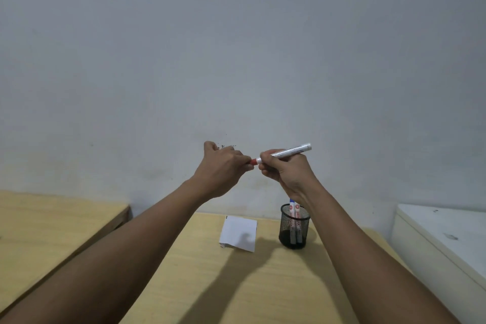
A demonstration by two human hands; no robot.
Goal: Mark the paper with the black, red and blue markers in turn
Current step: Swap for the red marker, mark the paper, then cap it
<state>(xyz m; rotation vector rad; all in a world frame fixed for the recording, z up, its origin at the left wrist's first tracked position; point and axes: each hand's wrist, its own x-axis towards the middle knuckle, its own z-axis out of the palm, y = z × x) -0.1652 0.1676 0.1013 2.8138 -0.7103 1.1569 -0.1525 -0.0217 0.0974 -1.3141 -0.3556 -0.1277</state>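
Both hands are raised in front of the wall, well above the table. My right hand [285,169] grips the white barrel of the red marker [289,151], which points left. My left hand [223,166] pinches the marker's red cap [253,162] at its left end. Below, a small white paper [239,234] lies on the wooden table [236,284], with a short black mark at its top left corner. Right of the paper stands a black mesh pen holder [294,229] containing two markers [294,210], one with a blue end; the other's colour is unclear.
A second wooden surface [52,229] sits to the left, separated by a gap. A white cabinet or appliance [441,239] stands at the right edge. A plain grey wall [236,60] rises directly behind the table.
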